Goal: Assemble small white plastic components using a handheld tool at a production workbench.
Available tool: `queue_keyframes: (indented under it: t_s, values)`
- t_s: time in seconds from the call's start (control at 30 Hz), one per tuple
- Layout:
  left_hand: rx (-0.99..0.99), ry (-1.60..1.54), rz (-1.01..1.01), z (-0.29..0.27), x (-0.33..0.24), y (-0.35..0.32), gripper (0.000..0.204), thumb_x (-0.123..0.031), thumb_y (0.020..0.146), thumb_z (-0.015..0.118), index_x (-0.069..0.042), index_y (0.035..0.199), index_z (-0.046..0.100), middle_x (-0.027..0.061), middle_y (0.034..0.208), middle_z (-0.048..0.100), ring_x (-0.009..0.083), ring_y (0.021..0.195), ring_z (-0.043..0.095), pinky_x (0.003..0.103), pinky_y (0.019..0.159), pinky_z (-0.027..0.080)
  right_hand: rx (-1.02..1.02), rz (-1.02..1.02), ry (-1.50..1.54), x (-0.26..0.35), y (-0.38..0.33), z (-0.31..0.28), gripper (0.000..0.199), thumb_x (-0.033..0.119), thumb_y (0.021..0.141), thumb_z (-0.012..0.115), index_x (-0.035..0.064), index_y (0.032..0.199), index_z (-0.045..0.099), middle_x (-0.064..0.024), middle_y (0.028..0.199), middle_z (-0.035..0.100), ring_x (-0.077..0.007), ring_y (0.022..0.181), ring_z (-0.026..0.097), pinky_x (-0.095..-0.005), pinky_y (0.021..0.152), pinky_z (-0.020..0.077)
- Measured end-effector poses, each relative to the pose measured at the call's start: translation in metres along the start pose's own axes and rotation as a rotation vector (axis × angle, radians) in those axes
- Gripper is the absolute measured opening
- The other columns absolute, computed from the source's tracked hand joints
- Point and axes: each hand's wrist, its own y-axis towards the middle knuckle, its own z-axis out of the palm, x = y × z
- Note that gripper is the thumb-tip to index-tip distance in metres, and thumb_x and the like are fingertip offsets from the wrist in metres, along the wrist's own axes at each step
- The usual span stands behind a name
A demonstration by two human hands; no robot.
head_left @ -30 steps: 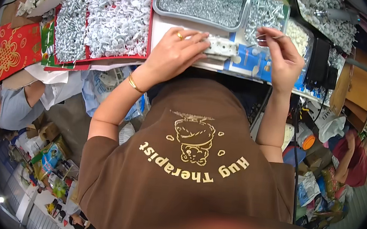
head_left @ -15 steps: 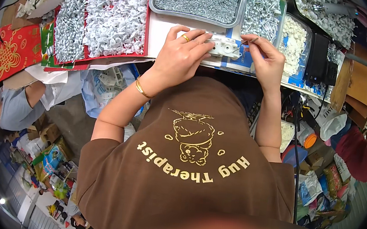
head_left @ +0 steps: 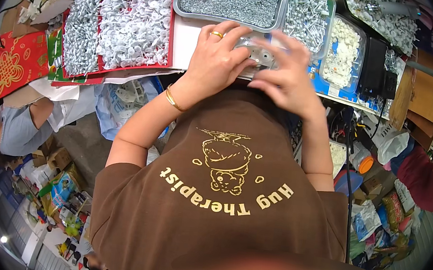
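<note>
A white plastic housing point(head_left: 261, 55) with round holes lies on the bench's front edge, in front of the metal tray. My left hand point(head_left: 218, 56), a gold ring on one finger, grips its left side with thumb and fingertips. Over its right side is my right hand point(head_left: 289, 74), blurred by motion, its fingers spread and bent; I make out nothing between them. Part of the housing is hidden under both hands.
A metal tray point(head_left: 228, 21) of small screws stands behind my hands. White plastic discs with pins point(head_left: 135, 26) fill a red tray at the left. To the right are clear boxes of metal pins point(head_left: 306, 31) and cream-coloured pieces point(head_left: 343, 58), beside a black device point(head_left: 375, 70).
My right hand has swung left from beside the housing to over it, its pinch on a thin dark piece loosened into spread fingers. My left hand stays on the housing.
</note>
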Motion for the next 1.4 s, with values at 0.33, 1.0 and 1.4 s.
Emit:
queue_keyframes:
  t_s: [0.33, 1.0, 1.4]
  values:
    - [-0.061, -0.024, -0.009, 0.004, 0.004, -0.005, 0.019, -0.023, 0.080, 0.079, -0.009, 0.087, 0.068, 0.0086, 0.119, 0.065, 0.0309, 0.118, 0.057, 0.045, 0.096, 0.041, -0.458, 0.488, -0.523, -0.071, 0.015, -0.013, 0.012, 0.026, 0.081, 0.079, 0.0158, 0.087, 0.077, -0.0060, 0.094, 0.062, -0.0304, 0.097, 0.055, -0.0443, 0.088, 0.0415]
    - [-0.216, 0.822, -0.531, -0.105, 0.199, -0.061, 0.025, -0.043, 0.083, 0.076, -0.019, 0.091, 0.076, 0.0028, 0.105, 0.069, 0.0287, 0.105, 0.060, 0.050, 0.089, 0.035, -0.369, 0.305, 0.209, 0.009, 0.025, -0.016, 0.014, -0.004, 0.091, 0.065, 0.0011, 0.101, 0.071, -0.0108, 0.095, 0.069, -0.0197, 0.083, 0.066, -0.0297, 0.075, 0.0512]
    - [-0.511, -0.153, -0.651, -0.107, 0.146, -0.042, 0.009, -0.006, 0.087, 0.074, -0.001, 0.095, 0.074, 0.0058, 0.087, 0.073, 0.0106, 0.075, 0.065, 0.026, 0.071, 0.052, -0.324, 0.367, 0.159, 0.013, 0.018, 0.007, 0.012, 0.000, 0.081, 0.077, 0.0014, 0.088, 0.068, -0.0040, 0.083, 0.070, -0.0147, 0.069, 0.061, -0.0283, 0.064, 0.0495]
